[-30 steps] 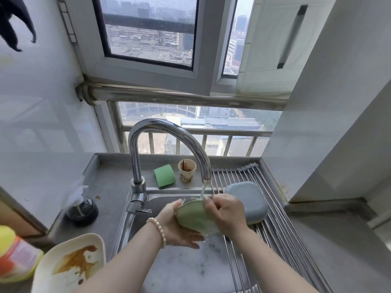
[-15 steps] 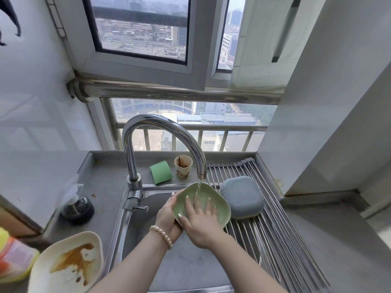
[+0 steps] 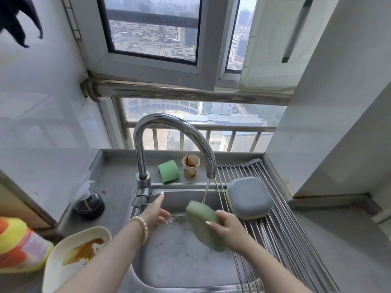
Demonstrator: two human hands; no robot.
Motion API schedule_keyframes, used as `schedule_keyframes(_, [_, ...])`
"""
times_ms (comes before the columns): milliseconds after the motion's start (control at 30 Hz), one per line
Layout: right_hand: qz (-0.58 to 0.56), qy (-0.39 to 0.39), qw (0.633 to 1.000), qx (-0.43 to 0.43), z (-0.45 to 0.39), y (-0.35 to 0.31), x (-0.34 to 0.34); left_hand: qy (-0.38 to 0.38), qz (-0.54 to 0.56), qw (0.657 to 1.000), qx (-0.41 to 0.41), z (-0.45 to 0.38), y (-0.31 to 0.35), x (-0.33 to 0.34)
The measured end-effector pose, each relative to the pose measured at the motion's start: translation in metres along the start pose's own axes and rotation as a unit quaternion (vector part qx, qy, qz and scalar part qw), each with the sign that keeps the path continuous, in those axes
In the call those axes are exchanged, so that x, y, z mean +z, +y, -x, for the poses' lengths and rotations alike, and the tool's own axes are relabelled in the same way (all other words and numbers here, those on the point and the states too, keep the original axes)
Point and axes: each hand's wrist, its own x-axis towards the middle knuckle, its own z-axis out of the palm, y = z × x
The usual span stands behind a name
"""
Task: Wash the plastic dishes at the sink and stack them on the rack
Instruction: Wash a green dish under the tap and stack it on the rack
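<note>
At the front left corner of the tabletop (image 3: 118,187) a bottle (image 3: 19,246) with a yellow and orange label lies beside a cream plate (image 3: 63,269) smeared with brown sauce. Behind them, by the left wall, stands a dark soap pump (image 3: 88,205). Over the sink (image 3: 182,261), the left hand (image 3: 155,210), with a pearl bracelet (image 3: 142,228) on its wrist, is released, its fingers straight and holding nothing, just in front of the base of the tap (image 3: 169,132). Along the back edge sit a green sponge (image 3: 168,171) and a stained paper cup (image 3: 191,166), near each other. Water runs from the spout onto the top edge of a green plate (image 3: 201,220), which the right hand (image 3: 227,228) grips by its right rim, tilted on edge above the basin. Just right of it, a grey-blue dish (image 3: 249,197) lies upside down on the wire rack (image 3: 296,240) that spans the right side of the sink.
</note>
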Motion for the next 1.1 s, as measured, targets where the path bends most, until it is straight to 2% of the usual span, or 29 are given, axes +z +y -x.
schedule_keyframes(67, [-0.177,0.04,0.979,0.088,-0.003,0.003,-0.01,0.051,-0.074,0.994,0.059,-0.007,0.004,-0.004])
schedule_keyframes(133, [-0.319,0.088,0.933,0.143,-0.007,0.008,-0.018,0.078,-0.095,0.988,0.097,-0.012,0.008,-0.004])
schedule_keyframes(233, [-0.42,0.158,0.875,0.182,-0.012,0.016,-0.03,0.085,-0.143,0.977,0.131,-0.016,0.013,-0.001])
schedule_keyframes(333, [-0.461,0.199,0.838,0.215,-0.017,0.029,-0.041,0.076,-0.169,0.97,0.158,-0.019,0.027,0.003])
schedule_keyframes(433, [-0.457,0.266,0.817,0.229,-0.022,0.032,-0.053,0.061,-0.175,0.969,0.164,-0.017,0.042,0.004])
schedule_keyframes(633, [-0.486,0.317,0.797,0.171,-0.044,0.031,-0.095,-0.024,-0.226,0.957,0.179,-0.019,0.021,-0.002])
schedule_keyframes(700, [-0.432,0.362,0.805,0.181,-0.051,0.033,-0.105,-0.043,-0.228,0.959,0.163,-0.018,0.015,-0.003])
schedule_keyframes(767, [-0.327,0.386,0.834,0.221,-0.055,0.039,-0.11,-0.047,-0.233,0.958,0.158,-0.014,0.013,-0.004])
schedule_keyframes(900, [-0.065,0.361,0.872,0.323,-0.056,0.05,-0.113,-0.018,-0.252,0.955,0.153,-0.01,0.004,-0.016])
schedule_keyframes(1000, [0.073,0.331,0.871,0.355,-0.056,0.045,-0.114,-0.005,-0.287,0.945,0.158,-0.012,-0.001,-0.029])
schedule_keyframes(1100, [0.145,0.355,0.846,0.37,-0.058,0.039,-0.11,0.003,-0.302,0.94,0.161,-0.009,-0.004,-0.04])
